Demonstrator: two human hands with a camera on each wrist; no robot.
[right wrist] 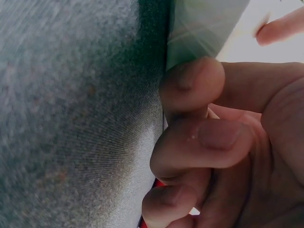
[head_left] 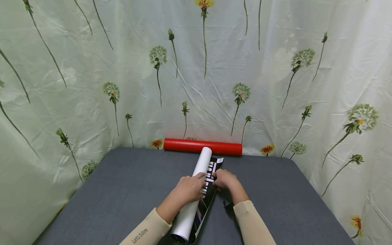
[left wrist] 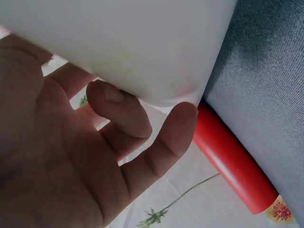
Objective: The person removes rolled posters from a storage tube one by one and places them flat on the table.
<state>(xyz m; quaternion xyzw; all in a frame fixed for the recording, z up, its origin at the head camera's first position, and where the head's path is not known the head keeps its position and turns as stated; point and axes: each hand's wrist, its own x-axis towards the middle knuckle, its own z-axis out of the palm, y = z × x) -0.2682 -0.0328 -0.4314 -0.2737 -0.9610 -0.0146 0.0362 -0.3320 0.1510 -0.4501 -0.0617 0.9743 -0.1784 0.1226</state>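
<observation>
A partly rolled poster (head_left: 187, 221) lies lengthwise on the table, its white back outward. Along its right side a dark printed strip with white lettering shows. My left hand (head_left: 188, 188) lies across the roll with bent fingers gripping it. In the left wrist view, curled fingers (left wrist: 161, 147) meet the white roll (left wrist: 128, 42). At the strip's right edge, my right hand (head_left: 226, 180) pinches the sheet. Close up in the right wrist view, its bent fingers (right wrist: 204, 142) are at the pale sheet (right wrist: 199, 33), beside the tabletop; the exact contact is partly hidden.
A red roll (head_left: 202, 146) lies crosswise at the table's back edge, just beyond the poster's far end. Behind it hangs a pale curtain (head_left: 137, 68) with dandelion prints. The grey tabletop (head_left: 137, 177) extends to both sides. Something small and black (head_left: 227, 204) is by my right wrist.
</observation>
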